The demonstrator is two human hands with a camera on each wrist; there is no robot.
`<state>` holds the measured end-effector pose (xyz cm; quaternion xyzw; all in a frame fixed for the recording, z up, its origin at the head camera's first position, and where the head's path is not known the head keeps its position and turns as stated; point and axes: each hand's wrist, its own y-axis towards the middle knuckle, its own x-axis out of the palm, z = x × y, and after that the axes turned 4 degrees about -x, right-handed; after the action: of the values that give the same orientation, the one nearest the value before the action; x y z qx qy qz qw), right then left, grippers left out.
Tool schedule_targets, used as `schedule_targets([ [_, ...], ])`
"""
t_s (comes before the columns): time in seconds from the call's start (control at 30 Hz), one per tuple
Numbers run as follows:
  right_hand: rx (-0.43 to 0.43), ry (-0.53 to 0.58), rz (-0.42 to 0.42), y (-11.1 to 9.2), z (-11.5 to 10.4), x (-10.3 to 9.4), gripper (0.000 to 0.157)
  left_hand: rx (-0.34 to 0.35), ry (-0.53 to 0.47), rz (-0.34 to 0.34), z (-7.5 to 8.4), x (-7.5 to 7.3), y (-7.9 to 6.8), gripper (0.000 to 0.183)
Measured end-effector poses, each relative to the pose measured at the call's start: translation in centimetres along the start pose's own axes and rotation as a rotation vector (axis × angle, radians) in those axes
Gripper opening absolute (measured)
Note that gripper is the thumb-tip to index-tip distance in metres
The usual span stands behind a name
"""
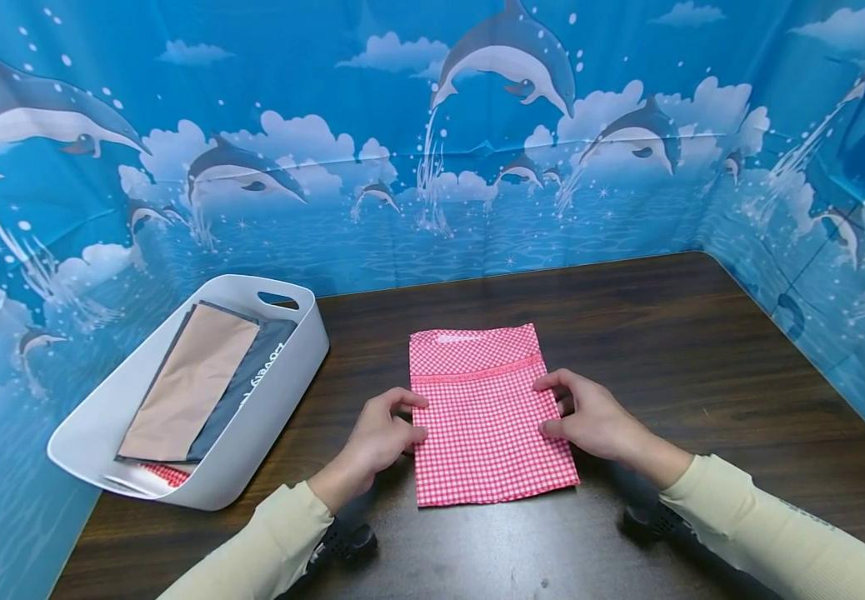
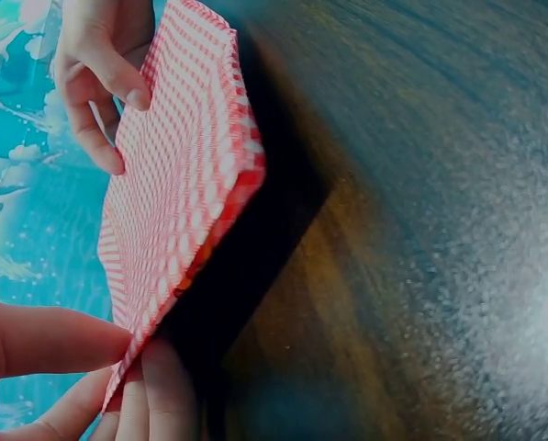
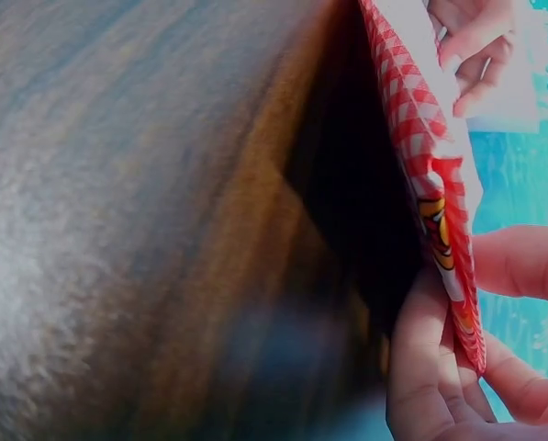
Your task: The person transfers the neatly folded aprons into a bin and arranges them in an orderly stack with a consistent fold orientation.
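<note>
A folded red-and-white checked cloth point(image 1: 488, 425) is held raised just over the dark table, with a band of trim across its upper part. My left hand point(image 1: 382, 433) pinches its left edge, thumb on top and fingers beneath, as the left wrist view shows on the cloth point(image 2: 173, 165). On the opposite edge my right hand point(image 1: 590, 417) pinches it the same way. From the right wrist side, a yellow and black print shows on the underside of the cloth point(image 3: 420, 129).
To the left stands a white basket point(image 1: 282, 400) with handle holes. Inside lie a folded tan and dark grey fabric point(image 1: 196, 375) with white lettering and some red checked fabric point(image 1: 168, 474). A blue dolphin-print curtain point(image 1: 372, 217) borders the dark wooden table point(image 1: 650, 333).
</note>
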<state>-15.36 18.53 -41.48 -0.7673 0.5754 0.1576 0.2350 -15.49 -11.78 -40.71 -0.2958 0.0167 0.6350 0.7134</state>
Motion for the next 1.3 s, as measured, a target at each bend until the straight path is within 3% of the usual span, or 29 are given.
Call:
schedule_targets([
  [0.33, -0.038, 0.029, 0.004, 0.4, -1.7, -1.3, 0.057, 0.043, -0.071, 0.0, 1.2, -1.8, -0.2, 0.036],
  [0.7, -0.128, 0.005, 0.048, 0.5, -6.2, -3.7, 0.059, 0.097, -0.045, -0.028, 6.1, -6.2, -1.4, 0.042],
  [0.87, -0.154, 0.001, 0.063, 0.3, -7.5, -4.5, 0.061, 0.113, -0.044, -0.029, 7.5, -7.4, -1.9, 0.046],
  [1.3, -0.15, 0.015, 0.052, 0.1, -7.9, -4.3, 0.06, 0.111, -0.047, -0.04, 7.6, -7.9, -2.4, 0.044],
])
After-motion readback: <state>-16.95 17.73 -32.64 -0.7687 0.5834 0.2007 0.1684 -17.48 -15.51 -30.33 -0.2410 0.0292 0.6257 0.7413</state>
